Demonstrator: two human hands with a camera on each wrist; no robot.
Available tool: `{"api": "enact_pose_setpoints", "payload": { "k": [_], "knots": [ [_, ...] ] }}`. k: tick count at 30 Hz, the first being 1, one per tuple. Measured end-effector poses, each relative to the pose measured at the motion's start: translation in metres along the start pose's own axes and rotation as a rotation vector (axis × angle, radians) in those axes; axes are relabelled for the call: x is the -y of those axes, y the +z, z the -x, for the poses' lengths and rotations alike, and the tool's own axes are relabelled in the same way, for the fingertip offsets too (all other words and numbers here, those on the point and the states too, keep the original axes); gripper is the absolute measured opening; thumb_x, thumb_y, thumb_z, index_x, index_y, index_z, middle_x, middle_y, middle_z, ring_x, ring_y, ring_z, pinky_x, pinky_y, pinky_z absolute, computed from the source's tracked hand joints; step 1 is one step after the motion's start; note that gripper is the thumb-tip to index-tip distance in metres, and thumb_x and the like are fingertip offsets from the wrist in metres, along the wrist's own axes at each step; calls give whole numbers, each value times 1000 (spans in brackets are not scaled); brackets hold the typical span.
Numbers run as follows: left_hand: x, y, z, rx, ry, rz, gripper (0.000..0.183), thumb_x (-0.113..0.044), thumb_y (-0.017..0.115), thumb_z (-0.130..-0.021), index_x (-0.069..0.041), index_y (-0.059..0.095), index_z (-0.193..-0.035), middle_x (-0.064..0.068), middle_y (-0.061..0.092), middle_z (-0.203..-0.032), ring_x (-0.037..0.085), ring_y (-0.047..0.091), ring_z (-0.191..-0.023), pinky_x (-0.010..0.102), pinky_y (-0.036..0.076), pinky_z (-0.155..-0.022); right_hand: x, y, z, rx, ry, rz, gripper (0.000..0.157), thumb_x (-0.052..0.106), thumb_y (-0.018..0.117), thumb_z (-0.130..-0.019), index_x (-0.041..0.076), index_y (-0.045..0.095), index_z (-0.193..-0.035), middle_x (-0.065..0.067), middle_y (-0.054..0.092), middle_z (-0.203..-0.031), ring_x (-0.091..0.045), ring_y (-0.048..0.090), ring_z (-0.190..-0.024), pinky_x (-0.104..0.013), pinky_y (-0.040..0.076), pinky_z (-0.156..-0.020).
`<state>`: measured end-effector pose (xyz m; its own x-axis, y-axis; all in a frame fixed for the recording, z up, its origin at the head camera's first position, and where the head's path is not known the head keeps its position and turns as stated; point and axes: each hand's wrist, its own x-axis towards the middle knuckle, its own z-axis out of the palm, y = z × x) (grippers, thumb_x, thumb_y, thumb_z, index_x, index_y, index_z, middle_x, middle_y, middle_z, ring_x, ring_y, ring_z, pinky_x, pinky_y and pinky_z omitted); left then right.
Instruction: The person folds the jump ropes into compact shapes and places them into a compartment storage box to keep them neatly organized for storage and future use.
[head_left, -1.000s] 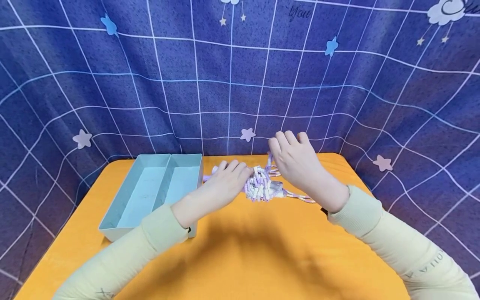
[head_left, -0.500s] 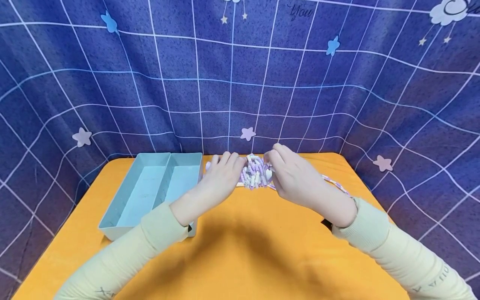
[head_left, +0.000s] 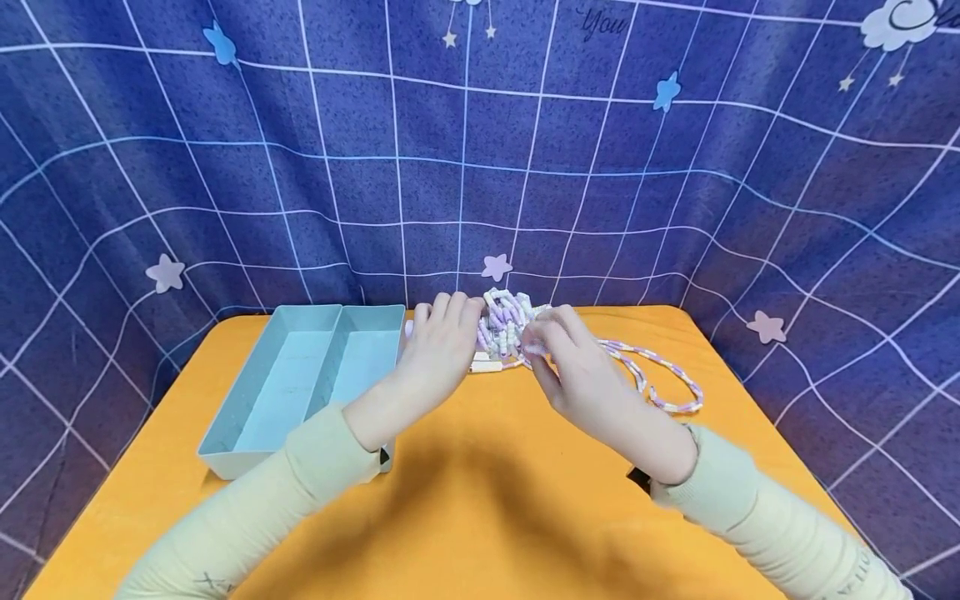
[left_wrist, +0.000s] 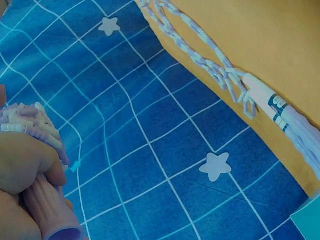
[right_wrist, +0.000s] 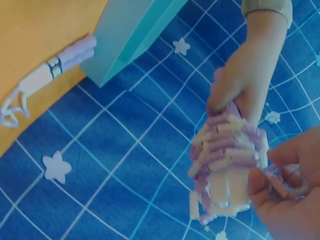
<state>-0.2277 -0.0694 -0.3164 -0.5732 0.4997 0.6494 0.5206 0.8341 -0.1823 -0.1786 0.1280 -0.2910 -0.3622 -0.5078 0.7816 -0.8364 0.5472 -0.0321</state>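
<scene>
My left hand point(head_left: 442, 337) grips the purple handles point(left_wrist: 55, 207) of a jump rope. Its purple-and-white beaded cord point(head_left: 504, 317) is bunched in wraps around the handles' white ends point(right_wrist: 227, 187). On the right, my right hand point(head_left: 573, 358) pinches a stretch of this beaded cord point(right_wrist: 282, 182) between thumb and fingers, close beside the bundle. A second jump rope lies on the table behind and below, its white handle part point(left_wrist: 265, 97) with dark labels showing. Beaded cord point(head_left: 678, 383) loops on the table to the right; which rope it belongs to I cannot tell.
A light blue two-compartment box point(head_left: 300, 387) stands at the left on the orange tabletop point(head_left: 480, 517). Behind the table hangs a blue curtain point(head_left: 420, 192) with a grid and stars, reaching the back edge.
My right hand came down from above the bundle and is now at its right side, lower. The bundle has risen slightly and shifted left. More cord and the second rope's white handle now show.
</scene>
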Motion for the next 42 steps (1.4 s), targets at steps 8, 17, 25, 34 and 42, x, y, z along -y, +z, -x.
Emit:
{"api": "enact_pose_setpoints", "payload": {
  "k": [8, 17, 25, 34, 42],
  "knots": [
    [3, -1, 0, -23, -38, 17, 30, -6, 58, -85, -1, 49, -114, 11, 50, -92, 28, 46, -85, 38, 33, -67, 6, 8, 5, -111, -40, -37, 33, 18, 68, -85, -2, 62, -111, -15, 59, -105, -22, 55, -86, -30, 50, -72],
    [4, -1, 2, -39, -60, 32, 31, -3, 55, -84, 1, 47, -114, 11, 49, -90, 28, 44, -83, 38, 31, -66, 8, 18, 6, -211, -83, -33, 30, 22, 58, -92, -3, 68, -105, -14, 62, -101, -25, 58, -91, -35, 51, -80],
    [4, -4, 1, -30, -90, 68, 33, -3, 57, -84, 1, 46, -115, 12, 49, -93, 28, 44, -86, 38, 32, -67, 8, 26, 5, -286, -123, 64, 22, 8, 71, -81, -3, 68, -100, -17, 62, -102, -28, 61, -92, -34, 53, -81],
    [-1, -6, -3, -85, -145, 80, 40, -6, 63, -80, 4, 46, -115, 15, 50, -94, 30, 44, -83, 38, 31, -63, 7, 35, -1, -378, -116, 140, 21, 2, 68, -83, -4, 70, -102, -19, 61, -104, -30, 60, -91, -34, 53, -76],
    [-4, -4, -3, -130, -192, 58, 29, -2, 54, -82, 3, 46, -110, 14, 47, -89, 29, 42, -79, 38, 29, -62, 1, 52, -5, -512, -88, 164, 12, 3, 72, -80, -4, 71, -90, -20, 63, -95, -37, 58, -91, -41, 51, -82]
  ]
}}
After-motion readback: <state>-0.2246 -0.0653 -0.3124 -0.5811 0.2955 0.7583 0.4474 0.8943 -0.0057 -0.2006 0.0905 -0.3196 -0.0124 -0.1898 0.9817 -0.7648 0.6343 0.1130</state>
